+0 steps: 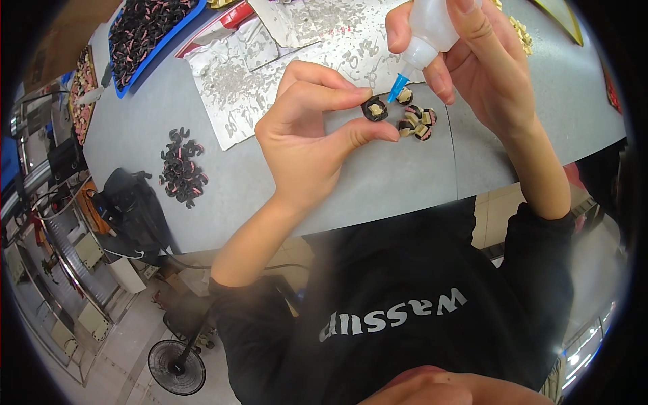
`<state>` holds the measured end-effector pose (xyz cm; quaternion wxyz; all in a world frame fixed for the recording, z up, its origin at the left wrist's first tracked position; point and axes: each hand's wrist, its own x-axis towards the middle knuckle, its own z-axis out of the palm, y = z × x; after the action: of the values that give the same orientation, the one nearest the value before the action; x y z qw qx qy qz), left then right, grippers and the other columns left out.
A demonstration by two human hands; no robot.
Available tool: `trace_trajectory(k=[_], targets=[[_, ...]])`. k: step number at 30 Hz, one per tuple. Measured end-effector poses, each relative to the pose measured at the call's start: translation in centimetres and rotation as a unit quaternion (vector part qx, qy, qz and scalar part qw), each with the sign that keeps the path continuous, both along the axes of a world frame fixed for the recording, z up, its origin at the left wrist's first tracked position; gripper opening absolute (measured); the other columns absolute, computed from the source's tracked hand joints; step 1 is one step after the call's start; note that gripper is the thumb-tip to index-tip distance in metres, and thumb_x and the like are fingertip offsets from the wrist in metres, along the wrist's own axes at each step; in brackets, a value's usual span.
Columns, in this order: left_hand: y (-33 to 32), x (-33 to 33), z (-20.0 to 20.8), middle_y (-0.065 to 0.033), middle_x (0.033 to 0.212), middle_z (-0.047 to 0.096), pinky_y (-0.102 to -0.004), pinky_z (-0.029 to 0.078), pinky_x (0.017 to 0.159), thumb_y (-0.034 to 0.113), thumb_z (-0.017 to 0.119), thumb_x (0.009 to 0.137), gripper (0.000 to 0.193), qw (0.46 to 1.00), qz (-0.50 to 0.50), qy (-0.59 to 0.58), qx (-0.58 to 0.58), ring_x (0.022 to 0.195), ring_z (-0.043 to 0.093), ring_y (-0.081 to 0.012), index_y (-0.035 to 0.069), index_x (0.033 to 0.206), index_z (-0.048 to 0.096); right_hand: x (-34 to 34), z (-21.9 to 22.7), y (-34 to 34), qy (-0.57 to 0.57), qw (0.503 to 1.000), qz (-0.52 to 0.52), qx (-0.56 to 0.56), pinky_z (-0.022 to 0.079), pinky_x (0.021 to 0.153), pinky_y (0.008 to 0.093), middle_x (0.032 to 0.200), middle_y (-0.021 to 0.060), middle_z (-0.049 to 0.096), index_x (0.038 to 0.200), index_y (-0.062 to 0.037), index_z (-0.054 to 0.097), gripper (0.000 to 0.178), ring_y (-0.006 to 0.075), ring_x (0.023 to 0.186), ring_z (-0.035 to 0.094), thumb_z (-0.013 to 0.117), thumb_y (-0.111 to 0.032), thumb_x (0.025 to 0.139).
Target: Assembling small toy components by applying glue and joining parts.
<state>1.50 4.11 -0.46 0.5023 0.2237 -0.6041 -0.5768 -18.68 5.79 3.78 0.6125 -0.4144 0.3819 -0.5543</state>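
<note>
Hands apart: left hand pinches small black ring-shaped part; right hand grips white squeeze bottle, blue nozzle touching part; gluing step, likely needs a gentle squeeze.

The top of the white squeeze bottle is cut off by the picture's top edge, and fingers of the right hand cover part of it. The blue tray of dark pieces is cut off too. Those pieces are too small to tell apart.

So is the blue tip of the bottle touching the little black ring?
Cannot tell. In the head view the blue tip ends right beside the black ring, with neither contact nor gap plain.
</note>
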Motion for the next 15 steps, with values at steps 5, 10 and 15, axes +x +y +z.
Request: trace_trajectory(k=[5,10,15], targets=[[0.0,-0.02,0.05,-0.0051,0.094,0.057,-0.0252,0.047,0.076,-0.001,0.086,0.058,0.036,1.0,0.001,0.003,0.003,0.085,0.055,-0.0126,0.003,0.088,0.067,0.0,0.09,0.0,0.012,1.0,-0.007,-0.008,0.049,0.042,0.0202,0.089,0.0203,0.064,0.107,-0.0025,0.042,0.039,0.0126,0.049,0.058,0.038,-0.04,0.1],[0.05,-0.02,0.04,-0.0054,0.095,0.057,-0.0254,0.047,0.077,-0.001,0.086,0.059,0.035,1.0,-0.003,0.012,0.016,0.085,0.055,-0.0125,0.003,0.087,0.066,0.02,0.05,-0.07,0.023,0.999,-0.014,-0.017,0.049,0.042,0.0201,0.089,0.0206,0.064,0.106,-0.0027,0.041,0.039,0.0127,0.049,0.058,0.038,-0.041,0.1],[0.05,-0.04,0.0,-0.0058,0.095,0.057,-0.0255,0.047,0.077,-0.002,0.086,0.059,0.035,1.0,-0.006,0.012,0.013,0.085,0.055,-0.0127,0.003,0.087,0.066,0.08,0.06,-0.11,0.033,0.999,-0.021,-0.025,0.05,0.041,0.02,0.088,0.0209,0.064,0.106,-0.0029,0.041,0.039,0.0129,0.049,0.059,0.038,-0.042,0.1]])
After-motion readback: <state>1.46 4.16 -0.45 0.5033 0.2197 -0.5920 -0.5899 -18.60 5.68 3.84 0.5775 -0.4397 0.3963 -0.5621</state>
